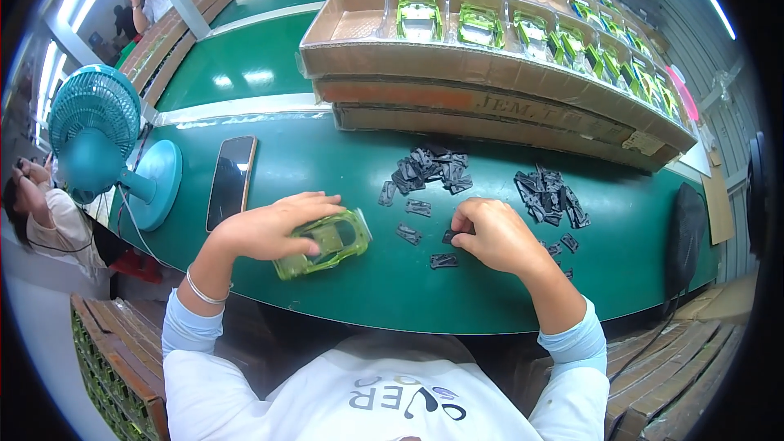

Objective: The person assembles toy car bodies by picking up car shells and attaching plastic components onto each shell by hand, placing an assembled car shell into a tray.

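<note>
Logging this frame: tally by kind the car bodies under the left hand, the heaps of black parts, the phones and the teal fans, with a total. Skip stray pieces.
Green car body under the left hand: 1
Heaps of black parts (left heap, right heap): 2
Phone: 1
Teal fan: 1
Total: 5
</note>
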`<state>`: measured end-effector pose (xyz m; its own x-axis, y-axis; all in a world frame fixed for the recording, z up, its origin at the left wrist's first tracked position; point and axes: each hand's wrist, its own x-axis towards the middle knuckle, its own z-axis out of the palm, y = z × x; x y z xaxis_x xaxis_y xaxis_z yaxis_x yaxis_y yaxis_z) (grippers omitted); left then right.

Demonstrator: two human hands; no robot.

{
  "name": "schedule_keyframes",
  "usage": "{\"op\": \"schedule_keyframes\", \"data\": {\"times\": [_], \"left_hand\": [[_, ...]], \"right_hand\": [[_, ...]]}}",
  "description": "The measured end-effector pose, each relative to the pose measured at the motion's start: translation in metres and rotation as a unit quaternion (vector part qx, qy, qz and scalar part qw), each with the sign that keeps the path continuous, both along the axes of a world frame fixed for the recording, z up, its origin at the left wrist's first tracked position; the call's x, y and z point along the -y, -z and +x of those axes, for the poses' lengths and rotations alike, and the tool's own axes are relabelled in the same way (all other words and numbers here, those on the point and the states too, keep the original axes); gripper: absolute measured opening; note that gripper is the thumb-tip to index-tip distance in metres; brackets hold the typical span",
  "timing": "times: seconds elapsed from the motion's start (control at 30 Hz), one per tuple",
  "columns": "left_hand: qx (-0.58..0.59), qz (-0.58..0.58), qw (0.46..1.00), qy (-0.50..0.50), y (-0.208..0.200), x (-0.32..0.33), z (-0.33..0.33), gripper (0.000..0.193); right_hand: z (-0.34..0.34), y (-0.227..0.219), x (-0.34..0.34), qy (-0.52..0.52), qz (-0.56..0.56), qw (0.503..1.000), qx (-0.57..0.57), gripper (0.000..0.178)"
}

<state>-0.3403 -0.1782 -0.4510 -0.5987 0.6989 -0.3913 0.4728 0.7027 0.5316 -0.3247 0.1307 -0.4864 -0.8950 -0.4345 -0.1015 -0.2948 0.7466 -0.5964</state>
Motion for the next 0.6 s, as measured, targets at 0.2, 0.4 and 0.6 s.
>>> {"op": "schedule_keyframes", "data": {"times": [0.2,0.4,0.6], "left_hand": [[-0.156,0.077,0.950,-0.258,0.021,-0.015,0.063,0.104],[-0.252,0.027,0.945,-0.208,0.016,-0.027,0.070,0.099],[-0.257,-0.005,0.922,-0.289,0.025,-0.017,0.092,0.073]], "right_hand": [[-0.001,0.004,-0.002,-0.045,-0.035,0.998,-0.039,0.015],[0.000,0.000,0.003,-0.047,-0.042,0.997,-0.044,0.014],[0.003,-0.002,0.004,-0.067,0.009,0.995,-0.074,0.014]]}}
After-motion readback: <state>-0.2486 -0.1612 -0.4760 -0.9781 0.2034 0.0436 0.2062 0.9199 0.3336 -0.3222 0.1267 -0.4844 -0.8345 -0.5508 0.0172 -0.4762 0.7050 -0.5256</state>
